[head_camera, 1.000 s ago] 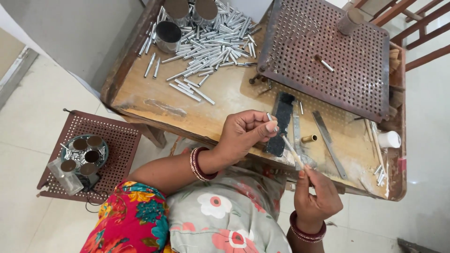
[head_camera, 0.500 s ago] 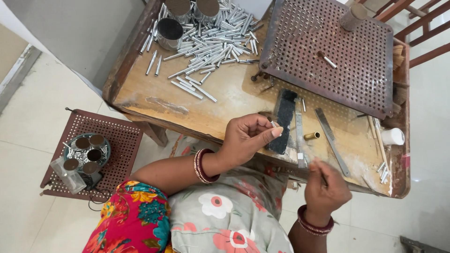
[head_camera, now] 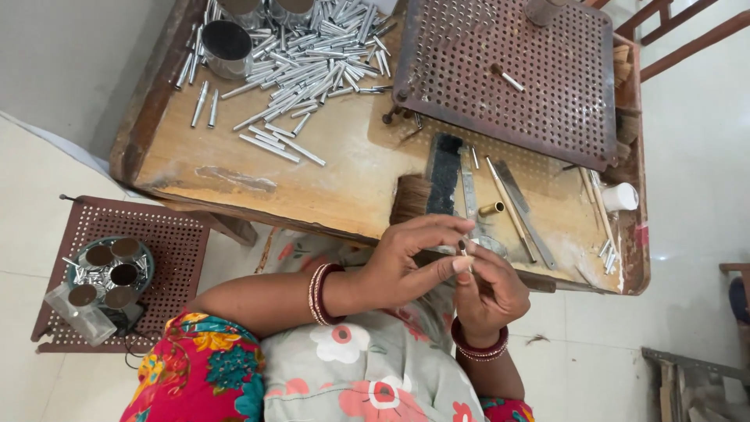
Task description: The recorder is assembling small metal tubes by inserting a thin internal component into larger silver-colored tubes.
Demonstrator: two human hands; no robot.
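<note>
We bring both hands together over the desk point(head_camera: 234, 168): left hand point(head_camera: 406, 266) and right hand point(head_camera: 492, 293) pinch one small tube point(head_camera: 464, 250); fitting it needs steady fingers.

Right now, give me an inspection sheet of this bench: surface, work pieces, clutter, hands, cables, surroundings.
Surface: worn wooden tray table, dusty.
Job's things: small tube pinched between both hands; pile of silver tubes at far left.
Clutter: perforated plate, brush, metal strips, white cup, brass piece.
Hands: left hand and right hand meet over the near edge.
Cables: nothing seen.
Surroundings: stool with tins; pale tiled floor.
</note>
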